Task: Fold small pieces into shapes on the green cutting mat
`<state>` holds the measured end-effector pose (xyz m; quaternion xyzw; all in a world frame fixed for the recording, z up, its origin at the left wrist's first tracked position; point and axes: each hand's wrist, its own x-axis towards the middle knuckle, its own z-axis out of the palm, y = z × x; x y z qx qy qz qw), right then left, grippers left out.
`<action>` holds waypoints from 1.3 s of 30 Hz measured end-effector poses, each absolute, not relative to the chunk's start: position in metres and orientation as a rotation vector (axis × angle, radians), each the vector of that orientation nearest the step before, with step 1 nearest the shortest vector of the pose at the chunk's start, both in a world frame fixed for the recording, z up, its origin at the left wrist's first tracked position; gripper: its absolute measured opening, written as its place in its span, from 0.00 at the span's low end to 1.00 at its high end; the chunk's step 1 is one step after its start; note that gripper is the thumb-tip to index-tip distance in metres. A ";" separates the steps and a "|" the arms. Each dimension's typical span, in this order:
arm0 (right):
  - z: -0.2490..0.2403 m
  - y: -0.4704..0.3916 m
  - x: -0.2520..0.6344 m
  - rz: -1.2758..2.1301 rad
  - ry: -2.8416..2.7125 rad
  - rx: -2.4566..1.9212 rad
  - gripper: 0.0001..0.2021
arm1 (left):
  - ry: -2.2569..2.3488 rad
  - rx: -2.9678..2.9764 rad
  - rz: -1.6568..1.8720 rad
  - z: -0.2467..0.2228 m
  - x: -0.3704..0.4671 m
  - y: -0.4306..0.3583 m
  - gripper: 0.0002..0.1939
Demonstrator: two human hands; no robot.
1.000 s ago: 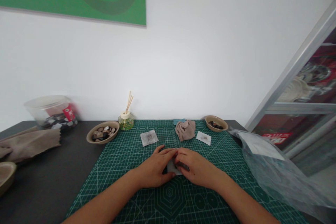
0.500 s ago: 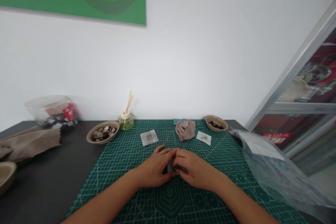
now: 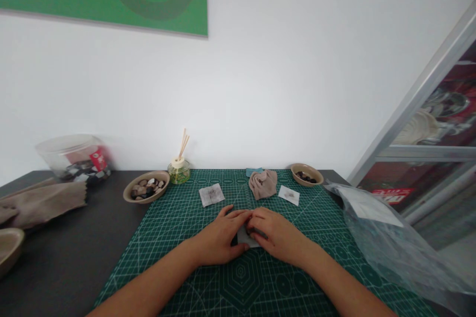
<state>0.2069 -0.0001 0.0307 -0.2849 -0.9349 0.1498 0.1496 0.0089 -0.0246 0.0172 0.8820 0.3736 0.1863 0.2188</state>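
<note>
Hands first, since they're closest. My left hand (image 3: 223, 238) is spread open, thumb and fingers parted, pressing a pale sheet (image 3: 242, 236) on the green cutting mat (image 3: 186, 282). My right hand (image 3: 275, 237) has its fingers curled down over the same sheet, right up against the left; honestly can't tell if they're shut on something, the knuckles cover it. Something dark pokes out beside the left thumb.

Off to my left there's a bowl (image 3: 19, 243) cut off by the frame, then a brown cloth (image 3: 48, 203). Clear plastic bag (image 3: 390, 242) over on the right.

Further out on the mat: two smudged white squares (image 3: 211, 195) with a crumpled cloth (image 3: 263, 184) between them. Past those, a stone bowl (image 3: 129, 196) left, a smaller bowl (image 3: 309, 184) of dark bits right, and a reed diffuser (image 3: 179, 173).

Writing-wise, no luck: the tub (image 3: 59, 151) has a red label (image 3: 98, 160), the cabinet (image 3: 420, 79) shows a red sign (image 3: 392, 195), both too blurry to read. The green poster (image 3: 159, 17) on the wall is cropped.
</note>
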 end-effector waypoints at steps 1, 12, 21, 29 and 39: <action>0.031 0.000 0.207 0.426 -2.688 -0.838 0.05 | 1.037 2.441 0.514 0.017 0.009 -0.024 0.32; 0.028 0.000 0.206 0.413 -2.677 -0.791 0.06 | 1.032 2.443 0.531 0.018 0.009 -0.024 0.30; 0.029 -0.001 0.206 0.405 -2.678 -0.833 0.07 | 1.033 2.450 0.532 0.016 0.008 -0.025 0.31; 0.030 -0.002 0.205 0.421 -2.695 -0.757 0.06 | 1.026 2.453 0.508 0.018 0.009 -0.025 0.27; 0.030 -0.002 0.207 0.402 -2.711 -0.778 0.07 | 1.037 2.449 0.504 0.016 0.008 -0.024 0.30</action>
